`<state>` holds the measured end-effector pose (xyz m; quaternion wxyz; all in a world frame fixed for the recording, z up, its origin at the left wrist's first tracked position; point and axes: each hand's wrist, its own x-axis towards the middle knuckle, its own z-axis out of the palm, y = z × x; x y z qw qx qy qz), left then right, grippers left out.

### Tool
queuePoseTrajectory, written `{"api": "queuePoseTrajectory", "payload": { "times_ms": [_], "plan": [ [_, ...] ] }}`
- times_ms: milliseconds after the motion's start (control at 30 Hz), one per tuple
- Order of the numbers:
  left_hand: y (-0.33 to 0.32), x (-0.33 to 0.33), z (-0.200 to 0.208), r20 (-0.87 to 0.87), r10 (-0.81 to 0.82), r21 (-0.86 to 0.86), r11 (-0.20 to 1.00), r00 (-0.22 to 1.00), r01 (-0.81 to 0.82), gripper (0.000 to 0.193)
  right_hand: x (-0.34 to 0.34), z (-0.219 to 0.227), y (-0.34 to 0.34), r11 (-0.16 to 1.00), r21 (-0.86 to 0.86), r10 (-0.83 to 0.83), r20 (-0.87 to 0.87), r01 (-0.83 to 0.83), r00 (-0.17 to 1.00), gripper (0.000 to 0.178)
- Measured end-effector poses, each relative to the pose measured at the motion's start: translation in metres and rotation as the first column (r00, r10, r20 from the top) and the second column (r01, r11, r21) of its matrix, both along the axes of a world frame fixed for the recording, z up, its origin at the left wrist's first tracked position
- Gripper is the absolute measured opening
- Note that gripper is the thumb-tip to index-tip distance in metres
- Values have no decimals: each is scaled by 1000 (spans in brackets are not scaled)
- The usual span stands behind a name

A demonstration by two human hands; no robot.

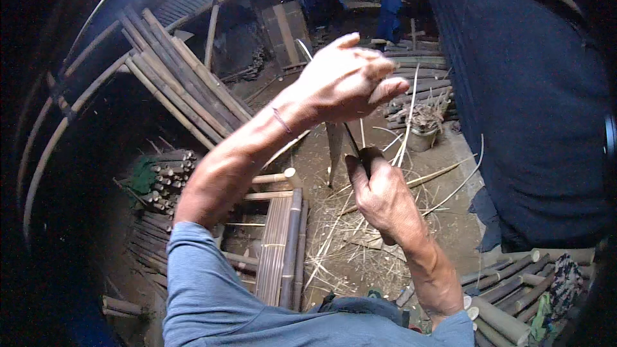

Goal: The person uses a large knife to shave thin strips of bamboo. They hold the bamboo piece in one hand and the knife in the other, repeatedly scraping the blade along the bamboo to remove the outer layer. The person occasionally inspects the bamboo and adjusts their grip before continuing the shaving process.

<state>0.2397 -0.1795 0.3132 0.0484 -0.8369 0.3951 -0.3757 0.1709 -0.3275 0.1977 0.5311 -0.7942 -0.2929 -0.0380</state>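
My left hand (353,80) is raised in front of me, its fingers curled and slightly blurred. A thin pale strip (304,50) shows past its far left side, and a tapered brownish piece (333,151) shows below it; whether the hand grips either one is hidden. Lower and to the right, my right hand (384,196) is closed round the dark handle of a knife (352,140). The narrow dark blade points up and left, toward the underside of my left hand.
Pale bamboo shavings (350,244) litter the ground below. A slatted bamboo frame (276,250) stands left of them. Bamboo poles lean (186,77) at the far left; cut poles (508,295) lie near right. A bucket (422,138) holds scraps beside a dark cloth (540,115).
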Motion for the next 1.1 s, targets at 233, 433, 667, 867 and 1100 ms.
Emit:
{"api": "queuePoseTrajectory", "payload": {
  "times_ms": [233, 433, 667, 867, 1100],
  "plan": [
    [76, 76, -65, -335, 435, -5, 886, 836, -463, 45, 17, -31, 3, 987, -153, 0, -251, -39, 968, 39],
    [91, -6, -103, -338, -470, -861, 505, 815, -66, 45, 11, -86, 20, 988, -113, 77, -234, -106, 969, 38],
    [54, -110, -136, -240, -152, -900, 406, 959, -160, 26, -6, -113, 47, 976, 92, 215, -312, -195, 926, 29],
    [67, -123, -149, -130, -125, -921, 383, 984, -73, 20, -3, -118, 57, 849, 221, 527, -420, -480, 739, 29],
    [29, -85, -138, -155, -133, -873, 482, 979, -73, 22, 105, -257, 104, 967, -234, 3, -380, -99, 925, 30]
  ]
}}
